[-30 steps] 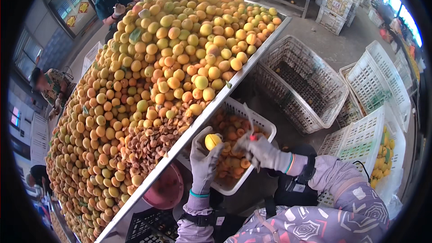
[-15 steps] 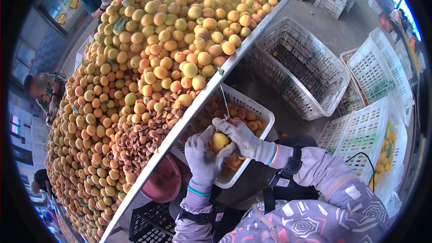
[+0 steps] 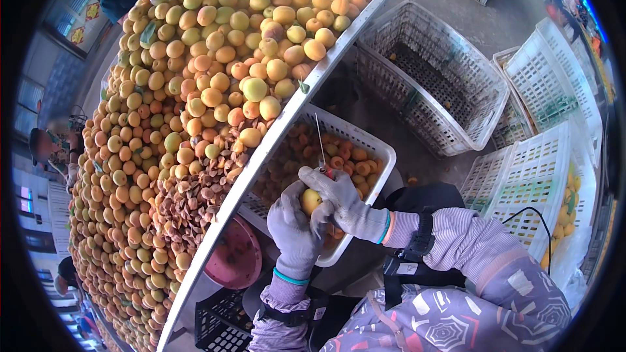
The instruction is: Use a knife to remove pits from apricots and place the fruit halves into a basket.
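The left hand's [image 3: 293, 220] gloved fingers curl round a yellow fruit [image 3: 311, 202], just off the table's [image 3: 340, 51] right edge, above a white crate [image 3: 389, 154]; the right hand's [image 3: 342, 203] close on a knife [image 3: 320, 137] and meet the fruit. A firm hold, fingertips clear of the blade, should serve best. Gloves hide most of the handle and fruit; the table's lower end is cut off
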The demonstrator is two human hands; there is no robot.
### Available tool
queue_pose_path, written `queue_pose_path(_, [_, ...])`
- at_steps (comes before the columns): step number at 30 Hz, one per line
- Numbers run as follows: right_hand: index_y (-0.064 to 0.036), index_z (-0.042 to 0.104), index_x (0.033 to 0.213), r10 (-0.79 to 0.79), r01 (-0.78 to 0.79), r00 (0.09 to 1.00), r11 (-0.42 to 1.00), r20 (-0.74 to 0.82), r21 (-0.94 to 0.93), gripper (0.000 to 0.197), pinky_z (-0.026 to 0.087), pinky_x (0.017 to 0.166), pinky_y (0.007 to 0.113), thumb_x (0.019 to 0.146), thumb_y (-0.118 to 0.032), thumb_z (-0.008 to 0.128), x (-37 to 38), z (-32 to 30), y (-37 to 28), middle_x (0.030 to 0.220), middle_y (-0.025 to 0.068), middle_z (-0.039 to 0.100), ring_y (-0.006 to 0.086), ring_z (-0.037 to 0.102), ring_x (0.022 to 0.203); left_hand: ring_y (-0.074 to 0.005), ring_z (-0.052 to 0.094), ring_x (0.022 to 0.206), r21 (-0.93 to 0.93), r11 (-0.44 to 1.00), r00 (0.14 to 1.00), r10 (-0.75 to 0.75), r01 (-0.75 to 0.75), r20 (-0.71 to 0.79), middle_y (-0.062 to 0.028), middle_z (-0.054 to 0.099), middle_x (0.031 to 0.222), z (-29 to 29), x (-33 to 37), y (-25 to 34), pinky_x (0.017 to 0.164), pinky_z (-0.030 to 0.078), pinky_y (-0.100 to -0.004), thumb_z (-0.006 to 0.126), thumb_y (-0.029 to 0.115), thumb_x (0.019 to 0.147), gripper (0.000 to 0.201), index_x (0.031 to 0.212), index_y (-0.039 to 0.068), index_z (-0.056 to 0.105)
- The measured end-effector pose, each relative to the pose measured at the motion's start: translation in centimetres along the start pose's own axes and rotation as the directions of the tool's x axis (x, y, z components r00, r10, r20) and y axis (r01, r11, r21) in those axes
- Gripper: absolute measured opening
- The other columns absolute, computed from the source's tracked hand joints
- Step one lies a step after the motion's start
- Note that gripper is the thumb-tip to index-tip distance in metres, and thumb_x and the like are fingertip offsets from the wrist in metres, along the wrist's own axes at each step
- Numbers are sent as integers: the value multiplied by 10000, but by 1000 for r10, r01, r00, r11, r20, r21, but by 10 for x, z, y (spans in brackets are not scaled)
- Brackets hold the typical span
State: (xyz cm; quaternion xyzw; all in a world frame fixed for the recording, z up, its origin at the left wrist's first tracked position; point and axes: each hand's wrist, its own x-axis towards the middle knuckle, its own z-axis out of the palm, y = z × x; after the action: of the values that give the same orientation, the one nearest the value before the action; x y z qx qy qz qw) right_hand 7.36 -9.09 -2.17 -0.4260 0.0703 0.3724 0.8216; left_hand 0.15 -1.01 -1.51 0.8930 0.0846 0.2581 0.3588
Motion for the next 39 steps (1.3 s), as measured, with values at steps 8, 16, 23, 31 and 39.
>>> queue_pose_path(8, [-58,580,721,-13,8,993,999,-121,-41,159,374,476,209,837,-162,611,12,-5,12,629,-27,531,53,481,531,-259,593,660,-93,917,922,-387,387,13,-138,584,769,15,-5,13,611,463,-342,453,341,917,348,994,9,519])
queue_pose_path(16, [-32,538,647,-249,136,957,834,-145,-535,239,368,497,215,824,-173,611,29,-6,27,566,-30,503,33,435,534,-129,484,721,-354,836,897,-442,420,20,-61,493,798,33,-17,-19,670,403,-252,331,248,981,311,906,0,504])
queue_pose_path(23, [-32,547,678,-243,150,968,775,-70,-614,233,376,500,221,822,-201,618,26,-7,20,578,-19,514,42,456,549,-57,454,638,-566,595,796,-571,571,203,10,471,743,27,-20,-15,544,395,-225,361,349,977,313,903,76,493])
queue_pose_path(31, [-54,563,754,-106,74,991,946,-86,-315,234,427,550,232,851,-261,613,17,-2,26,613,5,553,86,537,580,-119,480,671,-222,862,868,-485,455,-107,-28,503,753,27,-9,3,637,415,-278,384,323,973,333,904,17,496])
queue_pose_path(39, [-20,573,748,-403,267,915,552,28,-790,209,443,571,315,806,-218,607,24,4,24,620,129,558,208,542,559,-117,533,785,-714,430,695,-710,553,111,-60,542,891,37,-12,-20,702,459,-268,307,341,988,362,943,50,519])
